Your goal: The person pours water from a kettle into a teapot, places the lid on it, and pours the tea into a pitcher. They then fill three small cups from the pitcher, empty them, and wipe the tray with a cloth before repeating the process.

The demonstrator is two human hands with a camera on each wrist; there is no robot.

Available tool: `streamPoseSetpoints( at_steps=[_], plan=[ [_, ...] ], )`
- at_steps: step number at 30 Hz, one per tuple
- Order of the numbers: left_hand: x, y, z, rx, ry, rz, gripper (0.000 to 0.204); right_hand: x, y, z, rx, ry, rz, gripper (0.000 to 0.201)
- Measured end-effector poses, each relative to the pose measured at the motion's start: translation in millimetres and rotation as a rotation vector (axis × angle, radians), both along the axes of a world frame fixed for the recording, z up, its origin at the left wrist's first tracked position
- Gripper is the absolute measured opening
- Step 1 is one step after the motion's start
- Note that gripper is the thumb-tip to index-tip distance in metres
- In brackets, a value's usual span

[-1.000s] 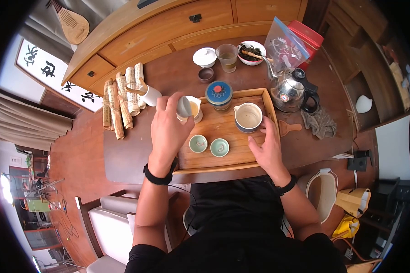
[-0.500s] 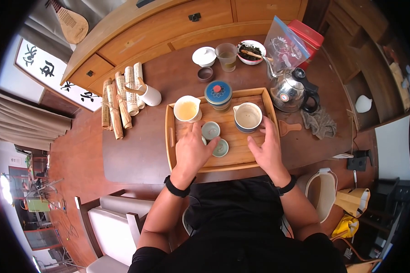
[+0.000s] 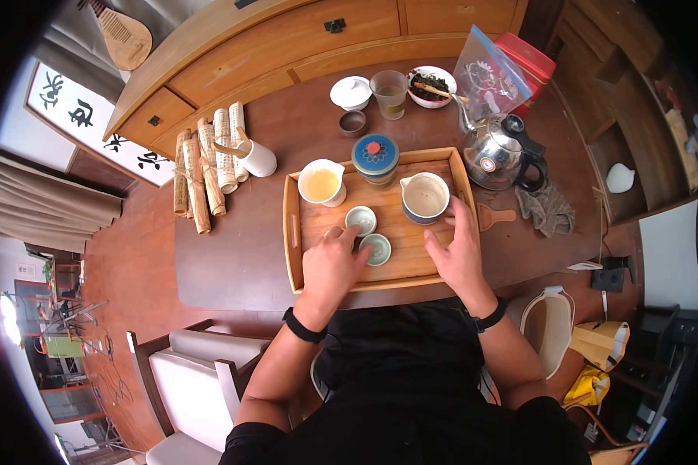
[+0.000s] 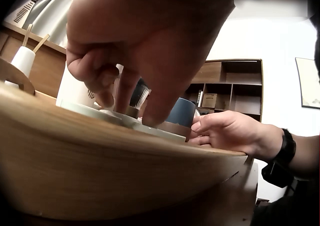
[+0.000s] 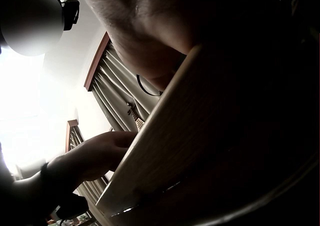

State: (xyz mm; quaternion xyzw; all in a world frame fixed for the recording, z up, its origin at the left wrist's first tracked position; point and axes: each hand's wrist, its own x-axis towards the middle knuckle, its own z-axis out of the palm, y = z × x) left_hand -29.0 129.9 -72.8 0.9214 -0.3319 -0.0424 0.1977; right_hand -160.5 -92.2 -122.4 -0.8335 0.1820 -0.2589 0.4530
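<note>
My left hand points down at the tray's front, index finger and thumb reaching to two pale green cups, one behind, one in front. In the left wrist view this hand has thumb and index spread and fairly straight over the cup rims, the other fingers bent. Relaxed, my right hand rests beside the blue-and-cream pitcher, fingertips against or very near its side. A white pitcher of yellow tea stands back left. The right wrist view is dark.
The wooden tray also holds a blue lidded jar. Behind it stand a white lidded bowl, a glass and a bowl of leaves. Right is a kettle; left are bamboo scrolls.
My left hand has come down from beside the tea pitcher and let go of the small cup it held, which stands behind the front cup. My right hand has barely moved.
</note>
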Motion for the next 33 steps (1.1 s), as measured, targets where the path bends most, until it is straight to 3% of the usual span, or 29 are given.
streamPoseSetpoints(
  at_steps=[11, 33],
  plan=[
    [-3, -11, -13, 0.004, -0.125, 0.029, 0.027, 1, -1, -3, 0.003, -0.023, 0.005, 0.079],
    [-1, -6, -8, -0.068, -0.121, 0.014, 0.023, 0, 0, -3, 0.004, -0.024, 0.006, 0.077]
  ],
)
